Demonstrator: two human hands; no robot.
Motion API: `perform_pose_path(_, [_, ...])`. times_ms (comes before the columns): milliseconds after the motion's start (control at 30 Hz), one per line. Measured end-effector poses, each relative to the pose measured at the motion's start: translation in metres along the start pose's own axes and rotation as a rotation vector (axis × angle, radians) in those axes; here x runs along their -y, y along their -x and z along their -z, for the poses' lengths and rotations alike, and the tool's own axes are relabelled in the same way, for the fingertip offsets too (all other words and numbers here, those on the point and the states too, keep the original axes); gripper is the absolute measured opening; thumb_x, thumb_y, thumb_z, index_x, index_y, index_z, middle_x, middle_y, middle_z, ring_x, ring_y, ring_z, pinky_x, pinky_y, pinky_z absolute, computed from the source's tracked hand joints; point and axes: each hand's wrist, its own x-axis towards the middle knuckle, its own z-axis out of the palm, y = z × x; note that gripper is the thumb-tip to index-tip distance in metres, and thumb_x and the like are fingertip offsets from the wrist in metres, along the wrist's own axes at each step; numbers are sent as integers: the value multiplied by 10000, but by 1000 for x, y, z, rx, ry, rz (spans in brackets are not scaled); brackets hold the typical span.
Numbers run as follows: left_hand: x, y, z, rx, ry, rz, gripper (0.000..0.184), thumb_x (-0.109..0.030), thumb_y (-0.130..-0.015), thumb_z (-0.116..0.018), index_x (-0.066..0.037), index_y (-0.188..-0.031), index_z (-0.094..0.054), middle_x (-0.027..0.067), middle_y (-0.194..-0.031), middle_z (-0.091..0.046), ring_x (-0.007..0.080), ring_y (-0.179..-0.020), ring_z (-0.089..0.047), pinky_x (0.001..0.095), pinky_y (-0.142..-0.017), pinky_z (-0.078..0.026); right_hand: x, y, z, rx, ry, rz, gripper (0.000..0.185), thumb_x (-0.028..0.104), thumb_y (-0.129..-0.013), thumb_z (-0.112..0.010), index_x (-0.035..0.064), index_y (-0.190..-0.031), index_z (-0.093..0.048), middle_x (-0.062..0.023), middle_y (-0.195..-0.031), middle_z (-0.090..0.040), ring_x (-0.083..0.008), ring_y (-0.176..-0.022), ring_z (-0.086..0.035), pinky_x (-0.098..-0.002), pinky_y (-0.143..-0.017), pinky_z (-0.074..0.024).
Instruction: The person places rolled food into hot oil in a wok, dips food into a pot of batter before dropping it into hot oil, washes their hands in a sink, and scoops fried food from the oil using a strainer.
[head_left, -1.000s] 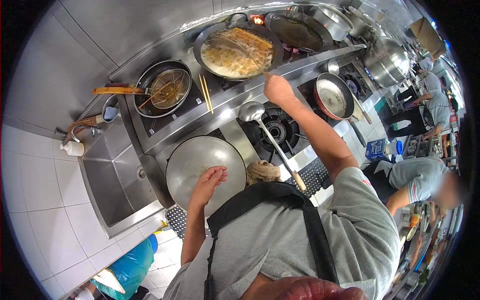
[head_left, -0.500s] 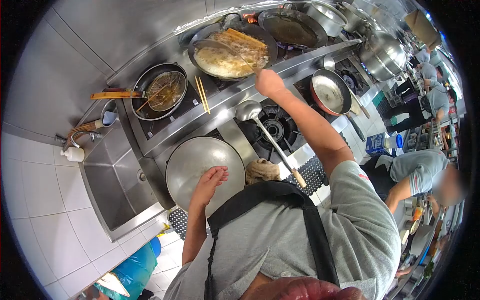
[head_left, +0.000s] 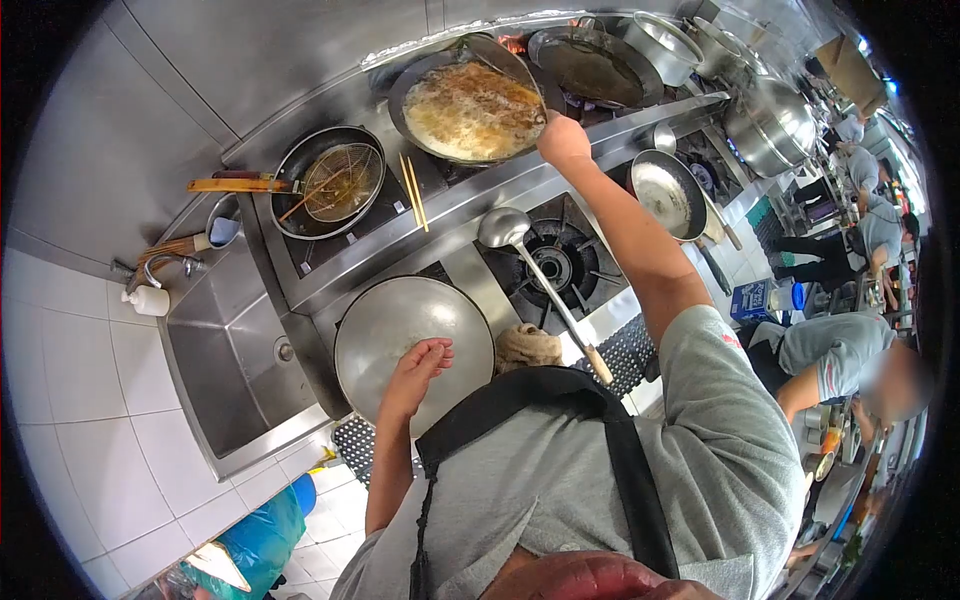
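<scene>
My right hand (head_left: 565,140) is closed around the handle of a long-handled skimmer (head_left: 503,58). Its head is tilted at the back right rim of a wide wok (head_left: 398,103), above bubbling oil. Browned food (head_left: 478,98) fries in this oil, partly covered by foam. My left hand (head_left: 424,364) hovers over a large pale metal wok (head_left: 385,315) near my body. It holds nothing, its fingers loosely bent. Between the two hands, a steel ladle (head_left: 505,228) with a wooden handle end lies across a burner (head_left: 552,268).
Left of the frying wok are a pan (head_left: 283,222) with a wire strainer (head_left: 345,185) and a pair of chopsticks (head_left: 413,192). A sink (head_left: 230,360) lies further left. Flame (head_left: 513,44) shows behind the second wok (head_left: 600,70). Co-workers (head_left: 830,350) stand at right.
My right hand has moved slightly right, and the skimmer's head has swung from the left of the oil to the wok's back right. More browned food shows. My left hand stays nearly still.
</scene>
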Motion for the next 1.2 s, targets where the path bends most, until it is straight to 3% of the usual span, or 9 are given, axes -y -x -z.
perform_pose_path(300, [-3, -2, 2, 8, 24, -7, 394, -384, -1078, -552, -81, -1313, -644, 46, -1173, -687, 144, -1070, -645, 295, -948, -476, 4, 17, -1, 90, 45, -22, 332, 138, -926, -550, 8, -1200, -685, -264, -1189, -710, -421, -1123, -687, -494, -984, -544])
perform_pose_path(500, [-5, -1, 5, -28, 35, 2, 393, -380, -1075, -552, -80, -1308, -648, 45, -1161, -691, 141, -1061, -638, 301, -945, -472, 3, 54, 13, -73, -131, 144, 357, 162, -933, -540, 2, -1219, -684, -311, -1054, -707, -466, -1053, -681, -517, -955, -541])
perform_pose_path(567, [-7, -3, 3, -26, 38, 11, 396, -380, -1071, -557, -73, -1304, -649, 43, -1151, -691, 140, -1055, -631, 303, -940, -470, 5, 65, 7, -79, -376, 248, 377, 185, -934, -541, 24, -1237, -698, -324, -1025, -696, -484, -1040, -671, -526, -944, -533])
perform_pose_path(700, [-11, -10, -4, 28, -2, -13, 400, -387, -1077, -547, -83, -1317, -646, 51, -1175, -691, 144, -1074, -646, 299, -946, -472, 28, 78, 8, 135, -354, 189, 381, 195, -933, -538, 51, -1243, -707, -318, -1073, -688, -482, -1055, -664, -526, -955, -524])
perform_pose_path(1033, [-11, -1, -8, 37, -8, -16, 412, -394, -1075, -545, -74, -1315, -645, 53, -1179, -688, 152, -1081, -643, 304, -955, -472, 43, 89, 6, 95, -399, 247, 362, 180, -918, -560, 45, -1217, -711, -312, -1020, -692, -484, -1034, -663, -526, -930, -531])
perform_pose_path(1100, [-10, 0, -8, 37, -10, -21, 411, -394, -1075, -546, -73, -1313, -646, 52, -1179, -688, 151, -1080, -643, 305, -956, -473, 49, 86, 10, 311, -444, 115, 320, 162, -913, -575, 46, -1170, -726, -278, -934, -725, -432, -808, -722, -481, -774, -576])
perform_pose_path(1133, [-10, 1, -8, 33, -12, -22, 410, -394, -1076, -546, -73, -1310, -646, 50, -1178, -689, 149, -1079, -643, 305, -957, -474, 51, 86, 13, 313, -441, 118, 320, 162, -913, -575, 46, -1170, -726, -278, -934, -725, -432, -808, -722, -481, -774, -576])
perform_pose_path(1200, [-10, 2, -8, 37, 1, -27, 410, -393, -1077, -547, -71, -1311, -646, 49, -1177, -689, 146, -1080, -641, 303, -957, -474, 54, 86, 16, 421, -690, -61, 268, 153, -941, -572, 20, -1116, -725, -207, -857, -744, -294, -557, -677, -408, -583, -550])
